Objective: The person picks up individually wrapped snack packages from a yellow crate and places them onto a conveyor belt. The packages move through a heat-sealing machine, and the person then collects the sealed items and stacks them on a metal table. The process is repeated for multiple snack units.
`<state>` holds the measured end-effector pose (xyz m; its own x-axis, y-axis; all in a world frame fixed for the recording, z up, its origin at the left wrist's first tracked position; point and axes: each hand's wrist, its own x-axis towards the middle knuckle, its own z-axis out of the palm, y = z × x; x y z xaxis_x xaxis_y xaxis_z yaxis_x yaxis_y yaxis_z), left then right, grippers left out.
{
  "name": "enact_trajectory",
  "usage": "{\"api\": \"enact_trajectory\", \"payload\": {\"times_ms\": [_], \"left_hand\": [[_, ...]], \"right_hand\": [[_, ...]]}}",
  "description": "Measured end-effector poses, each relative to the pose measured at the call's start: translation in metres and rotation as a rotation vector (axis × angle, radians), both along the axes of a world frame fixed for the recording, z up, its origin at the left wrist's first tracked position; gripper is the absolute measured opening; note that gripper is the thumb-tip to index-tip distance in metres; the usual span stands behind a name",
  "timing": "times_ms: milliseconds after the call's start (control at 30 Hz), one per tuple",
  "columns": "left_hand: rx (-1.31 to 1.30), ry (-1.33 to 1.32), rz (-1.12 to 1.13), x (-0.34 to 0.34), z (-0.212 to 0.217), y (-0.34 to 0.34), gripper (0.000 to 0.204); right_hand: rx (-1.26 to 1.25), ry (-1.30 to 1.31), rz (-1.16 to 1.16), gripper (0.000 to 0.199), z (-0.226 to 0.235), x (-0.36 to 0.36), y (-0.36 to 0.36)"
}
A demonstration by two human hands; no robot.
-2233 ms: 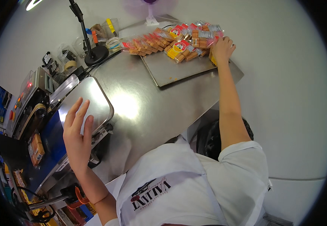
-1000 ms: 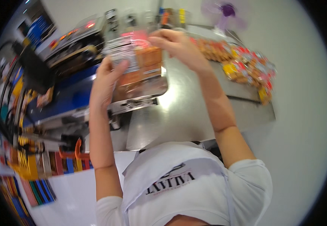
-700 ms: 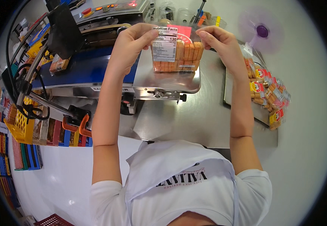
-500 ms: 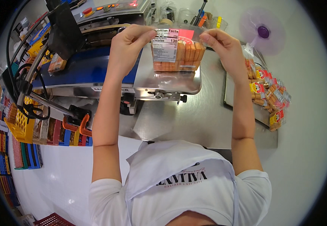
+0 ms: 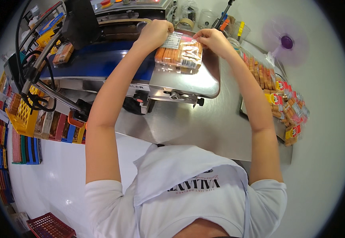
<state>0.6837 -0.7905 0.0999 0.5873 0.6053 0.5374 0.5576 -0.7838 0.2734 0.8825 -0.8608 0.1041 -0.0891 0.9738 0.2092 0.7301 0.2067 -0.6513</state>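
Note:
A clear pouch of brown biscuit sticks [image 5: 178,55] with a white printed label lies tilted over the bare metal end plate [image 5: 184,83] of a belt machine. My left hand [image 5: 155,33] pinches the far left corner of the pouch, its fingers closed. At the far right corner, my right hand [image 5: 213,41] is closed on the film between thumb and fingers. Left of the pouch runs the machine's blue belt [image 5: 97,59], where another filled pouch [image 5: 63,53] sits near the far end.
Several filled pouches [image 5: 291,103] lie heaped at the table's right side. Behind the machine stand a tape roll [image 5: 185,24] and clear cups holding tools. A purple fan [image 5: 286,42] is at the far right. Crates [image 5: 27,119] line the left, with a red basket [image 5: 50,226] low down.
Both hands have brought the pouch left, closer to the belt, and tipped it flatter over the metal plate. My hands are nearer each other now. The view has shifted slightly.

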Motion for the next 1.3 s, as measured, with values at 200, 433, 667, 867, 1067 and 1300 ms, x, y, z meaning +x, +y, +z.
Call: {"api": "enact_trajectory", "payload": {"times_ms": [200, 433, 667, 867, 1067, 1300], "left_hand": [[0.192, 0.241, 0.120, 0.009, 0.001, -0.003, 0.017], [0.235, 0.410, 0.139, 0.005, 0.003, -0.004, 0.019], [0.152, 0.404, 0.129, -0.005, 0.005, -0.008, 0.016], [0.124, 0.220, 0.158, -0.039, 0.013, -0.064, 0.028], [0.093, -0.013, 0.059, -0.046, 0.001, -0.109, 0.026], [0.077, -0.055, 0.158, -0.054, -0.009, -0.118, 0.025]], "right_hand": [[0.096, -0.552, -0.022, 0.017, 0.006, 0.005, 0.029], [0.242, -0.679, 0.051, 0.025, 0.005, -0.020, 0.023], [0.322, -0.687, 0.041, 0.025, -0.005, -0.027, 0.029], [0.327, -0.779, 0.018, 0.024, 0.001, -0.061, 0.037], [0.359, -0.699, 0.031, 0.022, -0.005, -0.074, 0.048], [0.319, -0.279, -0.063, 0.024, -0.004, -0.075, 0.032]]}}
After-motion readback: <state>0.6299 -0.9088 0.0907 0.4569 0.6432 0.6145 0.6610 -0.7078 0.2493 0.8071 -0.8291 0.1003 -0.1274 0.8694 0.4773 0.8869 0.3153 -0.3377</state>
